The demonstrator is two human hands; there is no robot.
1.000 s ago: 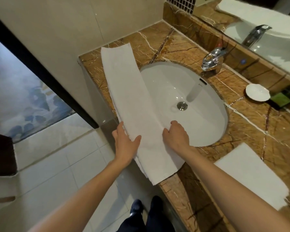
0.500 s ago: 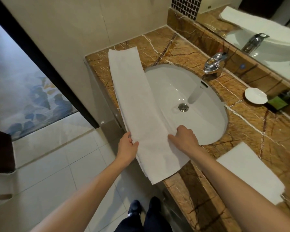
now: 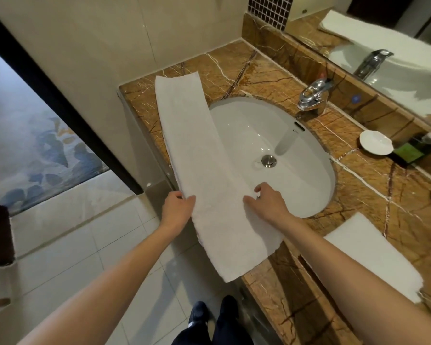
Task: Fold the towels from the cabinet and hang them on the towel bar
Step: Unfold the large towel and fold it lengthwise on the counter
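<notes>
A long white towel (image 3: 197,150), folded into a narrow strip, lies along the left side of the brown marble counter (image 3: 237,68). Its near end hangs over the counter's front edge and its right side overlaps the sink. My left hand (image 3: 177,207) pinches the towel's left edge, thumb on top. My right hand (image 3: 266,202) grips the towel's right edge at the sink rim. A second white towel (image 3: 373,255), folded into a rectangle, lies on the counter at the right.
A white oval sink (image 3: 284,135) with a chrome tap (image 3: 314,95) is set into the counter. A small white dish (image 3: 375,141) and dark toiletries (image 3: 413,150) stand by the mirror (image 3: 383,46). Pale floor tiles and a doorway are at the left.
Both hands have slid a little outward on the towel, from lying on it to holding its two side edges. The towel itself has barely moved.
</notes>
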